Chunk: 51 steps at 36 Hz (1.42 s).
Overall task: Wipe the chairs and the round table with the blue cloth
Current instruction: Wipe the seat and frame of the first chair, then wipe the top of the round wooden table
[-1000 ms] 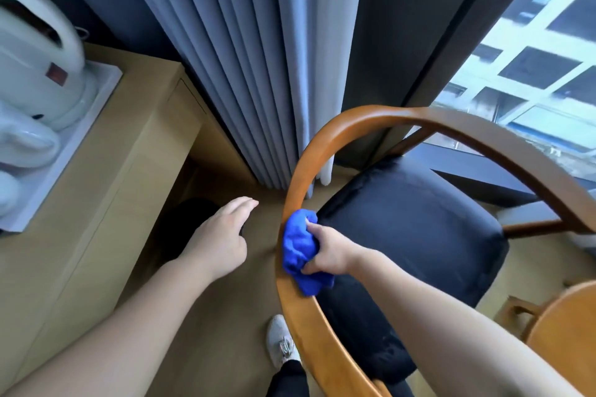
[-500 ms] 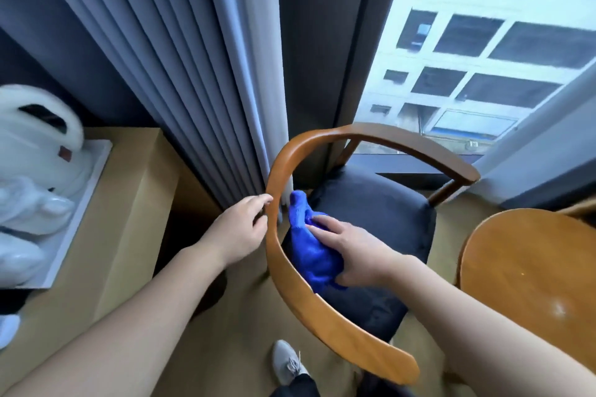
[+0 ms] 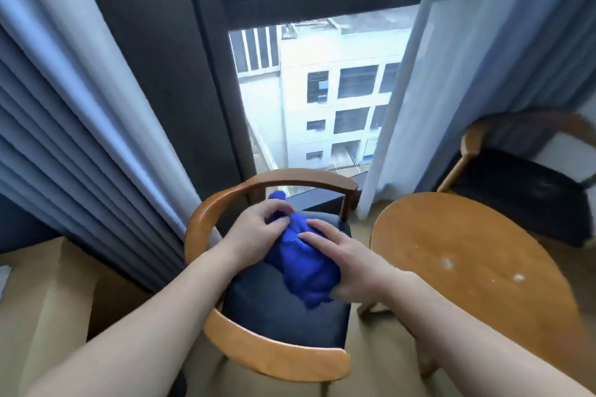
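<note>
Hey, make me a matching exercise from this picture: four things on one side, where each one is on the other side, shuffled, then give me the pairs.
Things:
1. blue cloth
2. round table
3. near chair
4. far chair

Places:
A. just right of the near chair
B. far right, beyond the round table
C. held between the left hand and the right hand
D. directly below both hands

Pairs: 1-C, 2-A, 3-D, 4-B
</note>
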{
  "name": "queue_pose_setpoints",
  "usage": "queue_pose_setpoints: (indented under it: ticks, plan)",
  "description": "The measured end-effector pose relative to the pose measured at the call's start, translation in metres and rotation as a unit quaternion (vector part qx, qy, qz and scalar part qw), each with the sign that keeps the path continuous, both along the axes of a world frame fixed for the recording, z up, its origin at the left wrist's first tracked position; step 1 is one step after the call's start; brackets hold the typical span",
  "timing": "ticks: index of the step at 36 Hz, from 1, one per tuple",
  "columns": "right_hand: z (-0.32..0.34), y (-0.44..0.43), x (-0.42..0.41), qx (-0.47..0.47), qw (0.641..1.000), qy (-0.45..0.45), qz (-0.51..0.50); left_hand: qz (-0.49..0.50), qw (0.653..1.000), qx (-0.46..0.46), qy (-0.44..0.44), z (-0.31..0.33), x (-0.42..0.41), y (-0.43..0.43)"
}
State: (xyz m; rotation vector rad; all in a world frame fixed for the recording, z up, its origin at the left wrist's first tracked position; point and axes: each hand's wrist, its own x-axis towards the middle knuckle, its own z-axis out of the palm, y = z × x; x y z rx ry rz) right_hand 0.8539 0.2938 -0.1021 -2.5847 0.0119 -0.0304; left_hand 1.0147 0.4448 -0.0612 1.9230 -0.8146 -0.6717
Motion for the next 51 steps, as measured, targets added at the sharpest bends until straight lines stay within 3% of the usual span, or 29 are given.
queue_pose_setpoints:
  ticks: [8, 10, 16, 19, 23, 29, 34, 39, 43, 46, 51]
  plan:
    - [0.02, -0.064, -0.126, 0.011, 0.992, 0.094, -0.089, -0.024, 0.999, -0.027, -0.016, 0.032, -0.106, -0.093]
    - [0.022, -0.078, -0.16, 0.054, 0.983, 0.111, -0.136, -0.027, 0.999, -0.026, -0.014, 0.032, -0.13, -0.113]
    - [0.027, -0.087, -0.22, 0.176, 0.933, 0.033, -0.313, -0.047, 0.998, -0.044, 0.008, 0.038, -0.202, -0.166]
    - [0.019, -0.095, -0.237, 0.158, 0.92, 0.019, -0.358, -0.069, 0.995, -0.052, 0.05, 0.044, -0.238, -0.184]
    - [0.012, -0.11, -0.263, 0.128, 0.88, -0.017, -0.458, -0.104, 0.994, -0.033, 0.016, 0.05, -0.271, -0.207]
    - [0.013, -0.139, -0.311, 0.173, 0.837, -0.124, -0.504, -0.15, 0.988, 0.008, -0.038, 0.049, -0.288, -0.236]
    - [0.008, -0.158, -0.323, 0.249, 0.84, -0.047, -0.479, -0.184, 0.981, 0.053, -0.04, 0.033, -0.287, -0.26]
    - [-0.025, -0.16, -0.312, 0.304, 0.848, 0.008, -0.433, -0.241, 0.959, 0.101, -0.108, 0.012, -0.288, -0.291]
    - [-0.044, -0.167, -0.299, 0.29, 0.802, -0.023, -0.521, -0.277, 0.944, 0.118, -0.136, 0.001, -0.288, -0.31]
    - [-0.047, -0.179, -0.299, 0.244, 0.797, -0.002, -0.553, -0.312, 0.929, 0.138, -0.143, -0.009, -0.282, -0.321]
    - [-0.047, -0.194, -0.311, 0.195, 0.823, 0.083, -0.527, -0.411, 0.838, 0.225, -0.279, -0.023, -0.271, -0.335]
